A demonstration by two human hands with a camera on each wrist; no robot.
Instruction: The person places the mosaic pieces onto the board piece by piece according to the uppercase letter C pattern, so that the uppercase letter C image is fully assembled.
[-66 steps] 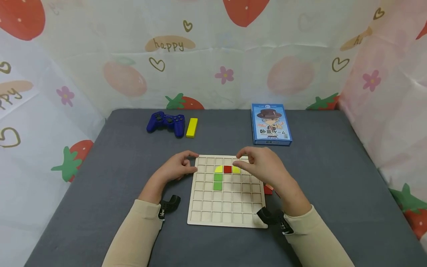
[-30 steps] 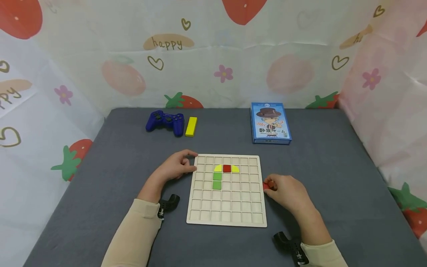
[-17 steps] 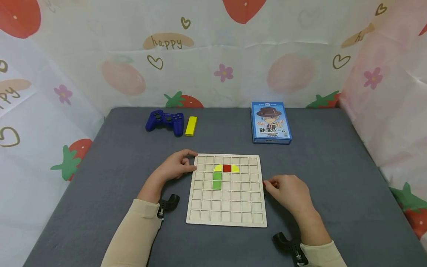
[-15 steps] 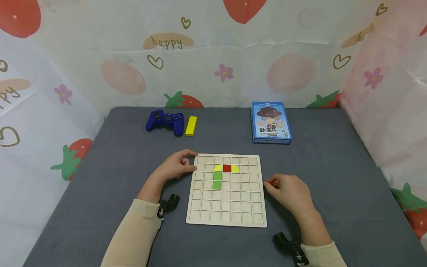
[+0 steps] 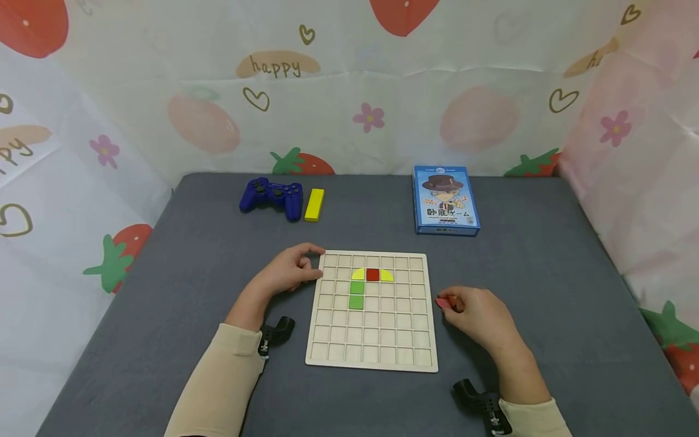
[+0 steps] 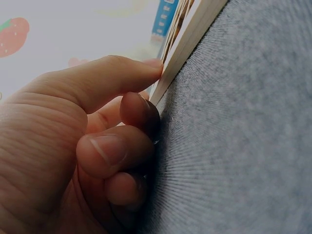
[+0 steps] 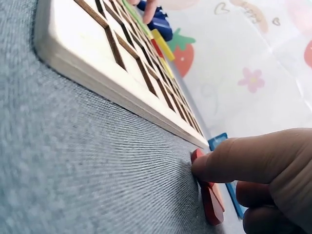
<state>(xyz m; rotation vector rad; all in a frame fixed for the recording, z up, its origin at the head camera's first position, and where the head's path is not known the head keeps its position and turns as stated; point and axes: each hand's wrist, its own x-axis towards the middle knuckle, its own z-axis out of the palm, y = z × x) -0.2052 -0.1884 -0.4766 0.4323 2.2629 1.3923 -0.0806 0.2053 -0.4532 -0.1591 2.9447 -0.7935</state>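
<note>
A pale wooden grid board lies on the grey table. In its upper rows sit a red square tile, a yellow rounded tile to its left, another yellow rounded tile to its right, and two green square tiles below the left one. My left hand touches the board's upper left edge with thumb and index fingertip; the other fingers curl in beneath. Beside the right edge, my right hand pinches a small red piece. A second red piece shows beneath the fingers.
At the back left lie a blue game controller and a yellow block. A blue game box stands at the back right. Patterned cloth rises behind the table.
My right hand has left the board's upper right and come down beside its right edge, where a red piece now shows between the fingers. My left hand keeps its place.
</note>
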